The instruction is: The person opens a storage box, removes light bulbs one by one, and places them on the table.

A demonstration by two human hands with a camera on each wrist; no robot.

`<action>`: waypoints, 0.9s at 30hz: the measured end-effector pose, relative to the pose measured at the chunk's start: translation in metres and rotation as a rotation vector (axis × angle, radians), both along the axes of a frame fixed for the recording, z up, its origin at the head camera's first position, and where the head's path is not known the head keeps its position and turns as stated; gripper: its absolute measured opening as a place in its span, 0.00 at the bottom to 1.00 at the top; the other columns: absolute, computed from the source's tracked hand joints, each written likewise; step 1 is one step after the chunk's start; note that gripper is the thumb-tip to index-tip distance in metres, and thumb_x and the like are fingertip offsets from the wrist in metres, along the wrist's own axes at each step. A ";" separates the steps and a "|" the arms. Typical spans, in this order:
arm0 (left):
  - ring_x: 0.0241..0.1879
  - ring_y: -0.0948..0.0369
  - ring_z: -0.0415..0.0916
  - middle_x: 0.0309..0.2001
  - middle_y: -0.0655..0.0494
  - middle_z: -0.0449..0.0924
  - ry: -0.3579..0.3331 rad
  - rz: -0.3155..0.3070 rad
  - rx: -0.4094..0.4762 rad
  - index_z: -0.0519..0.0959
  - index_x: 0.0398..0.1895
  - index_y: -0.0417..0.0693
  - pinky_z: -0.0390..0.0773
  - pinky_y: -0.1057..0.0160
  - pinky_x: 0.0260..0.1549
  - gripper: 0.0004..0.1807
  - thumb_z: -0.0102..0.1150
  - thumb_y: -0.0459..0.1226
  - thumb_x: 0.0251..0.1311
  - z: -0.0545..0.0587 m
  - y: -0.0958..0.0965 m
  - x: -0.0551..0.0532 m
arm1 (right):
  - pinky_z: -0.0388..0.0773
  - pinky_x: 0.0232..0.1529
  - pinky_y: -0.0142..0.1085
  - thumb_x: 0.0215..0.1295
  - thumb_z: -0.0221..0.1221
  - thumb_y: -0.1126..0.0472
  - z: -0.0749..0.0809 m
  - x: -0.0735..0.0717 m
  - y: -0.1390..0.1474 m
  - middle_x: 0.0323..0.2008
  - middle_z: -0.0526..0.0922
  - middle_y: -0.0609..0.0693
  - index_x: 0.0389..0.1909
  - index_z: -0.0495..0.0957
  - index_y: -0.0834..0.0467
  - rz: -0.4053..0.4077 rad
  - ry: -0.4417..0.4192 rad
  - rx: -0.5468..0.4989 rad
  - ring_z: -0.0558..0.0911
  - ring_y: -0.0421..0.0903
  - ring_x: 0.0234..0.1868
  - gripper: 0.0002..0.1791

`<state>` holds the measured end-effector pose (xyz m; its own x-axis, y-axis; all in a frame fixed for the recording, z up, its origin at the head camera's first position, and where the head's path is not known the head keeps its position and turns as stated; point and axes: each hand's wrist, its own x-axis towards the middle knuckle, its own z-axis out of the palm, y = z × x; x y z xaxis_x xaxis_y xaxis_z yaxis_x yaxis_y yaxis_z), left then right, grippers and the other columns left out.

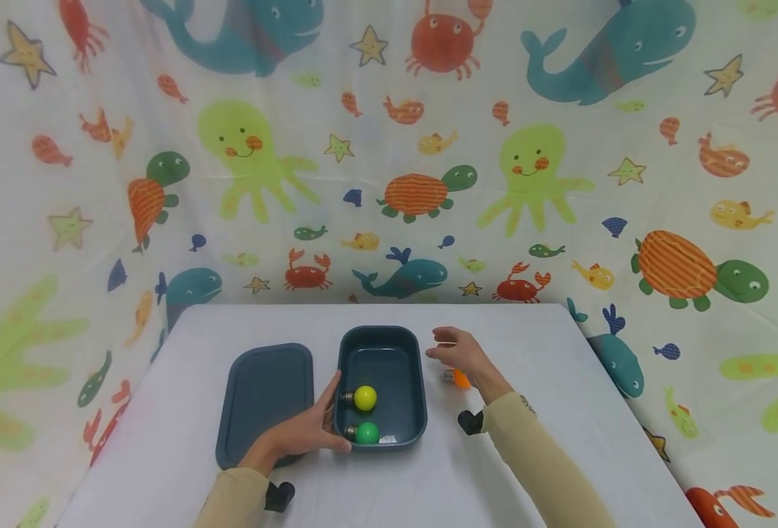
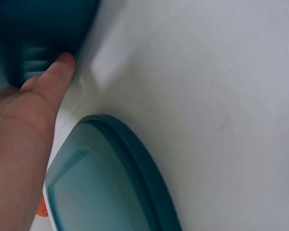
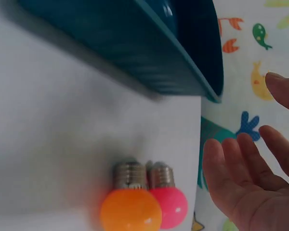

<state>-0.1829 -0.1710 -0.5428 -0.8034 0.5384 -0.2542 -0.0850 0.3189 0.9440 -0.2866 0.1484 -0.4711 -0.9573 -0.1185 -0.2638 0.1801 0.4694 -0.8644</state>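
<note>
A dark teal plastic container [image 1: 398, 374] stands on the table, with a yellow bulb [image 1: 365, 398] and a green bulb [image 1: 367, 433] lying inside near its left side. My left hand [image 1: 306, 429] rests against the container's near left corner, thumb along the front wall and straight fingers at the left wall. To the container's right, my right hand [image 1: 461, 356] is held in the air with fingers apart and nothing between them. Below it an orange bulb [image 3: 131, 210] and a pink bulb [image 3: 171, 209] lie side by side; the hand mostly covers them in the head view.
A matching flat lid [image 1: 266, 396] lies left of the container, partly under the left forearm in the head view. White cloth covers the table [image 1: 527, 337]. Behind and at both sides hangs a curtain [image 1: 389, 147] printed with sea animals.
</note>
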 end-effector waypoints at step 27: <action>0.75 0.41 0.39 0.77 0.44 0.21 -0.008 -0.014 0.020 0.20 0.76 0.60 0.54 0.45 0.69 0.70 0.74 0.40 0.52 -0.002 -0.005 -0.006 | 0.75 0.59 0.49 0.60 0.68 0.58 -0.003 0.008 -0.053 0.60 0.76 0.56 0.65 0.71 0.58 0.148 0.030 0.037 0.74 0.55 0.60 0.32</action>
